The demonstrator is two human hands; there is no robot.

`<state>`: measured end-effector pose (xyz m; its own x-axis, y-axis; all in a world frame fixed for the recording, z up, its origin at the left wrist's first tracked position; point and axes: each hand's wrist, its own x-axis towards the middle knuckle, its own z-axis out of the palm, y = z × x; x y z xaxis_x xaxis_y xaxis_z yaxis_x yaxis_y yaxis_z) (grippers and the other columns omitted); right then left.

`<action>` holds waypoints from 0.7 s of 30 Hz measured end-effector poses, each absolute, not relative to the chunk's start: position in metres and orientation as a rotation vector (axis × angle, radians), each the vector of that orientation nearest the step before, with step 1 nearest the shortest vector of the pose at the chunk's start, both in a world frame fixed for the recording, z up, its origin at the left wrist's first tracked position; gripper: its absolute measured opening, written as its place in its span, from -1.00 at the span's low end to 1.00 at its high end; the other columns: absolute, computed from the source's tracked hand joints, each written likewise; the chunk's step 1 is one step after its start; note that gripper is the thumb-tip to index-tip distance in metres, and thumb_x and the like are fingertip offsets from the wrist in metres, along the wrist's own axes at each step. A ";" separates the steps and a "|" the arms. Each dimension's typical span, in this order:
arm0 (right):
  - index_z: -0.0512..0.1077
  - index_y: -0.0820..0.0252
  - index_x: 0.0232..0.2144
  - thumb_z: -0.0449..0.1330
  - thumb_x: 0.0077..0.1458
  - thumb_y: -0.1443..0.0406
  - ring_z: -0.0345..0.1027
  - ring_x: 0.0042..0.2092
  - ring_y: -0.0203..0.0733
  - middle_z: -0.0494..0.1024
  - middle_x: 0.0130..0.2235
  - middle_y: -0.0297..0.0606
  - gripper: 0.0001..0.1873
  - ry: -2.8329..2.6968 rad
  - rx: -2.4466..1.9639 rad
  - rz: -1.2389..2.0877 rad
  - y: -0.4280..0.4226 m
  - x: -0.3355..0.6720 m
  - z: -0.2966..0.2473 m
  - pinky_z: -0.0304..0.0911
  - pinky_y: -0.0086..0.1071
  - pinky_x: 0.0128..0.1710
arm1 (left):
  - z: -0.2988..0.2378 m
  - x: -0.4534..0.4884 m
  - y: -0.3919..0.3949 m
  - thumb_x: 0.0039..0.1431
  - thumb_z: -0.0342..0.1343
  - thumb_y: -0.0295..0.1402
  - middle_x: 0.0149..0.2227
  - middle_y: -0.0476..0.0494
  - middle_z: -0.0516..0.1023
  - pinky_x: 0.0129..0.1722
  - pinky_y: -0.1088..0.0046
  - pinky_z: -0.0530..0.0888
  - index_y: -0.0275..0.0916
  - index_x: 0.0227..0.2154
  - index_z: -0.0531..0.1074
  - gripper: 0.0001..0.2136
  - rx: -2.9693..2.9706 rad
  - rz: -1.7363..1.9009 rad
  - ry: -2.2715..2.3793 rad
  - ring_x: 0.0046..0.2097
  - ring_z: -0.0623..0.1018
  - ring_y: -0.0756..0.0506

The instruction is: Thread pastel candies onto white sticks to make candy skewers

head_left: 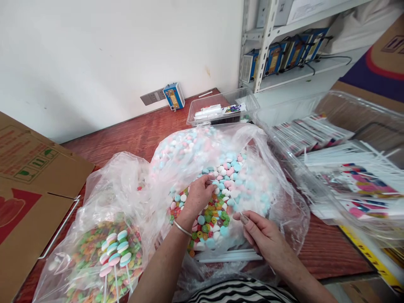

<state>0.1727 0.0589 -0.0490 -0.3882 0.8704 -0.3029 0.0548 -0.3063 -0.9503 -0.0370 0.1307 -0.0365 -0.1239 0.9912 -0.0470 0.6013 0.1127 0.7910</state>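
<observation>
My left hand (198, 195), a bangle at its wrist, reaches into an open clear plastic bag (252, 132) of pink, white and blue round candies (227, 172). Its thumb and fingers are pinched together at the candies; what is between them is hidden. Lower in the pile are coloured gummy rings (217, 210). My right hand (260, 231) is closed around a thin white stick, whose lower end shows below the palm. Several white sticks (230, 256) lie at the pile's near edge. At the left, candies stacked on sticks (115, 248) rest on a bag of gummy rings (88, 244).
A clear bin (290, 168) with packets and white sticks stands at the right. Behind the bag is a smaller clear tray (252, 103). Cardboard boxes (34, 181) flank the wooden table (126, 130). A blue device (174, 97) sits by the wall, near a metal shelf (265, 50).
</observation>
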 end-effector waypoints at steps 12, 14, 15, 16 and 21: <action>0.46 0.21 -0.11 -0.03 0.28 0.03 0.02 -0.63 -0.33 0.19 -0.65 -0.51 -0.56 -1.491 -1.254 1.608 0.065 0.175 -0.044 -0.09 -0.49 -0.66 | -0.039 -0.025 0.131 0.00 0.18 -0.42 -0.32 -0.04 0.48 -0.36 0.43 0.34 -0.20 -0.39 0.43 -0.92 1.715 0.812 1.895 -0.40 0.43 -0.03; 0.42 0.22 0.00 -0.03 0.29 0.08 0.17 -0.60 -0.28 0.33 -0.62 -0.46 -0.55 -1.624 -1.291 1.422 0.066 0.175 -0.039 0.06 -0.46 -0.61 | -0.036 -0.023 0.124 0.02 0.19 -0.37 -0.37 0.00 0.46 -0.38 0.45 0.38 -0.20 -0.36 0.38 -0.88 1.506 0.975 1.766 -0.42 0.44 0.00; 0.39 0.23 0.06 -0.04 0.29 0.10 0.25 -0.57 -0.25 0.43 -0.58 -0.40 -0.54 -1.693 -1.305 1.323 0.067 0.174 -0.037 0.14 -0.44 -0.57 | -0.034 -0.023 0.120 0.04 0.21 -0.32 -0.39 0.01 0.45 -0.39 0.46 0.40 -0.20 -0.33 0.37 -0.83 1.338 1.061 1.652 -0.42 0.46 -0.01; 0.37 0.22 0.10 -0.04 0.30 0.12 0.34 -0.52 -0.21 0.52 -0.50 -0.33 -0.54 -1.758 -1.312 1.235 0.067 0.174 -0.034 0.21 -0.41 -0.51 | -0.031 -0.022 0.116 0.04 0.23 -0.28 -0.40 0.01 0.45 -0.40 0.47 0.41 -0.21 -0.28 0.36 -0.78 1.155 1.130 1.522 -0.41 0.49 -0.01; 0.44 0.11 0.05 -0.06 0.30 0.21 0.55 -0.17 -0.03 0.66 -0.16 -0.16 -0.60 -1.979 -1.235 1.078 0.065 0.165 -0.023 0.39 -0.28 -0.22 | -0.022 -0.025 0.096 -0.11 0.40 -0.26 -0.36 -0.01 0.50 -0.39 0.55 0.47 -0.25 -0.22 0.45 -0.61 0.641 1.262 1.165 -0.38 0.51 0.04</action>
